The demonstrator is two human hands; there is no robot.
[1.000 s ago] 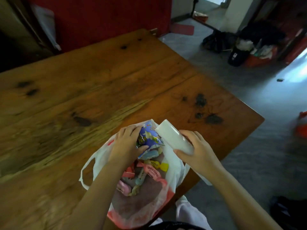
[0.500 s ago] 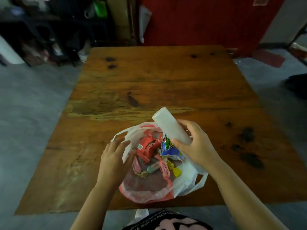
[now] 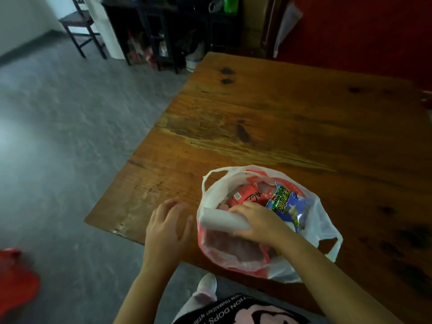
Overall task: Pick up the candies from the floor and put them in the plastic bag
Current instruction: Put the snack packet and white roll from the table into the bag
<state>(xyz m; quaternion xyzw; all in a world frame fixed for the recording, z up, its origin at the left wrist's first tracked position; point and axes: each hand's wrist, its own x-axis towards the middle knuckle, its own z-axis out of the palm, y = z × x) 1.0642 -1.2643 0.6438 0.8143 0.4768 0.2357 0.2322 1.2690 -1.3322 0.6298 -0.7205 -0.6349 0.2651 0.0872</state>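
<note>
Since 0.5 s ago, the white tube (image 3: 222,220) has been brought down from above the plastic bag (image 3: 325,220) and is now laid across the bag's open mouth, at its near left side, almost level. It is held by the right grip (image 3: 254,220), whose fingers and thumb are curled round its right end; the wrist is passed over the bag's near rim. The left grip (image 3: 167,226) has been taken off the bag's rim and is now just left of the bag, fingers relaxed and loosely spread, with nothing held. Whether its fingertips touch the plastic cannot be told.

Inside the bag, 2 candy packets are seen beyond the tube: a red packet (image 3: 245,195) toward the far left and a blue-and-green packet (image 3: 289,204) toward the far right, tilted against the bag's wall. Smaller candies are mostly hidden under the tube and the hand. 2 handle loops are left slack, 1 at the bag's far left (image 3: 208,181) and 1 at its near right (image 3: 332,244).

The bag is set on a wooden bench (image 3: 280,118), close to the bench's near left corner. Left of the bag, past the bench edge, grey floor (image 3: 70,136) is seen, with a blurred red object (image 3: 16,288) lying at the near left. Far beyond the bag, a dark chair (image 3: 81,24), a dark shelf unit (image 3: 163,31) and a red wall (image 3: 350,26) are seen.
</note>
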